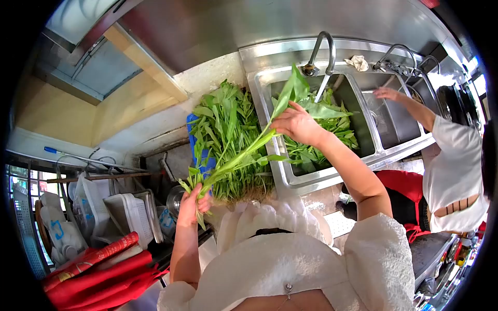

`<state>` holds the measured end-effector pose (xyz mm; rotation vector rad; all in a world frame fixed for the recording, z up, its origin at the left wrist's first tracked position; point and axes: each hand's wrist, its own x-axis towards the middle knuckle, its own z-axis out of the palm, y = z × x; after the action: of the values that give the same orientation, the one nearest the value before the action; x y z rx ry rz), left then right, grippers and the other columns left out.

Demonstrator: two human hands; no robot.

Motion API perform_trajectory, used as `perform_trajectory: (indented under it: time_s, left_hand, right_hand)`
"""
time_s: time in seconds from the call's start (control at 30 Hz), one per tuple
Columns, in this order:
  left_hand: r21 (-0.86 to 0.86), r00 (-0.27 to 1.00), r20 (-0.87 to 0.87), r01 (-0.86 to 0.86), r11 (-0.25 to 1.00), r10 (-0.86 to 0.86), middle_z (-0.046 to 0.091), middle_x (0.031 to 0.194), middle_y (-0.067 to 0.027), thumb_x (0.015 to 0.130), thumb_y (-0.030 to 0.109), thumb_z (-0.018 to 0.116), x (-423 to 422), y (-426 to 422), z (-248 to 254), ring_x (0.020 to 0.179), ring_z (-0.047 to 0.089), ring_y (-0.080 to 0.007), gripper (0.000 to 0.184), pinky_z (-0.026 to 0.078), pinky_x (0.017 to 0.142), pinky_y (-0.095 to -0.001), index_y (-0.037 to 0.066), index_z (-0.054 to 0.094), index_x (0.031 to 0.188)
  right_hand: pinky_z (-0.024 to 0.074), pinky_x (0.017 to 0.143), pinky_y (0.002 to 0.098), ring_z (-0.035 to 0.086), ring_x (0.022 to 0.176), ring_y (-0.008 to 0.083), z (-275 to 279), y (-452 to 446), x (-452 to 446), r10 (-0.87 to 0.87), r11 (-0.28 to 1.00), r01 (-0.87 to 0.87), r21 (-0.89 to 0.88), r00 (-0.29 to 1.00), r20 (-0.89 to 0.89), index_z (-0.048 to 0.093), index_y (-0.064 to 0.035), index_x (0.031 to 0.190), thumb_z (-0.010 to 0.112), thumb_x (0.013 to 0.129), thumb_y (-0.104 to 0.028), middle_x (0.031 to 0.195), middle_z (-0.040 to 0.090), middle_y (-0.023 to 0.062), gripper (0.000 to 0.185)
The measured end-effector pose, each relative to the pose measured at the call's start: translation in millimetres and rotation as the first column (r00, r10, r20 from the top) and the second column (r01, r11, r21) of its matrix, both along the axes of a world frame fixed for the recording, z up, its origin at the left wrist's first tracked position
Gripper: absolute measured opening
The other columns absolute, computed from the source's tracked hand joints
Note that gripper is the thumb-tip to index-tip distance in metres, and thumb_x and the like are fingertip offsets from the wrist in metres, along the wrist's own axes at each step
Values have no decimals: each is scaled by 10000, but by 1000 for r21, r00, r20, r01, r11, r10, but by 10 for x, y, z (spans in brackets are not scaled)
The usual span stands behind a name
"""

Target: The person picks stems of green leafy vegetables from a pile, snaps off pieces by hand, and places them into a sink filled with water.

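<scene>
My left hand [196, 203] is closed round the lower end of a small bunch of long-stemmed leafy greens [228, 167], which look like water spinach. Higher up, my right hand [298, 124] pinches the same bunch where a large leaf sticks up past the fingers. The stems run slantwise between both hands. Below them a big heap of the same greens [228, 119] lies on a blue crate [192, 136], roots towards me. More loose greens [327, 129] lie in the left sink basin [363, 129], beneath my right forearm.
A curved faucet [332, 44] runs water into the left basin. At right, a co-worker's hand [389, 94] reaches over the neighbouring basin [391, 122]. A crumpled cloth [358, 62] lies on the sink's back ledge. White plastic baskets [127, 217] and red cloth [104, 282] are at lower left.
</scene>
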<state>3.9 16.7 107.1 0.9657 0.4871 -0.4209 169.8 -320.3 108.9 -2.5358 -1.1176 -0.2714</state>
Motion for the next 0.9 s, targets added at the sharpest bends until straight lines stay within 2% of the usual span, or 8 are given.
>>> perform_trajectory:
  time_s: [0.23,0.37,0.43,0.57,0.63,0.67,0.77,0.9]
  left_hand:
    - [111,1000,-6,27,993,-27,360,513,4,866,250,475,30,23,-166,367,282,-73,241,209,352,-219,9,489,861]
    - [185,999,4,43,982,-45,363,513,4,858,224,495,50,-24,-134,367,293,-71,198,208,351,-223,38,462,798]
    - [227,999,-3,35,973,-35,364,513,6,856,212,501,64,-47,-118,367,298,-69,190,210,350,-222,49,449,774]
    - [263,996,54,59,963,-75,372,516,17,850,188,516,93,-74,-81,374,314,-63,180,225,349,-212,54,447,751]
    - [411,989,95,62,910,-111,383,522,22,842,177,533,89,-149,-91,384,334,-61,168,238,353,-213,48,470,756]
    - [410,989,95,64,910,-113,383,522,22,842,177,533,86,-198,-96,384,334,-61,168,238,353,-213,48,470,756]
    - [373,993,116,-10,928,-36,381,512,24,836,177,547,77,-316,-100,386,337,-60,165,258,361,-226,40,480,772]
    - [409,995,56,55,911,-85,374,523,16,848,194,523,58,-279,-142,381,321,-58,154,229,347,-212,69,442,811]
  right_hand:
    - [310,922,384,510,947,218,-171,-63,-41,-56,998,51,-30,982,-182,598,-175,890,553,771,-268,864,554,31,158]
    - [393,812,350,556,856,242,-270,-226,22,-42,997,64,32,887,-459,610,-112,896,577,769,-229,842,596,71,176]
    - [441,728,324,584,785,255,-279,-281,36,14,996,54,69,678,-735,616,-83,904,575,776,-201,829,619,96,178]
    - [441,676,301,579,736,194,-284,-328,31,44,998,14,65,600,-799,593,-26,912,577,791,-186,812,615,107,201]
    - [454,702,338,592,770,264,-448,-299,34,-12,991,108,84,677,-736,608,-45,877,557,781,-182,818,620,127,174]
    - [452,709,353,589,773,273,-518,-262,58,-270,927,375,7,681,-681,602,-43,867,543,782,-186,815,618,135,176]
    - [443,735,397,573,803,304,-1012,-618,417,-715,461,884,80,424,-556,586,-50,871,508,779,-210,830,603,159,201]
    - [450,750,374,555,848,286,-874,-639,335,-744,665,745,-58,654,-136,596,-88,887,472,775,-137,928,561,119,175]
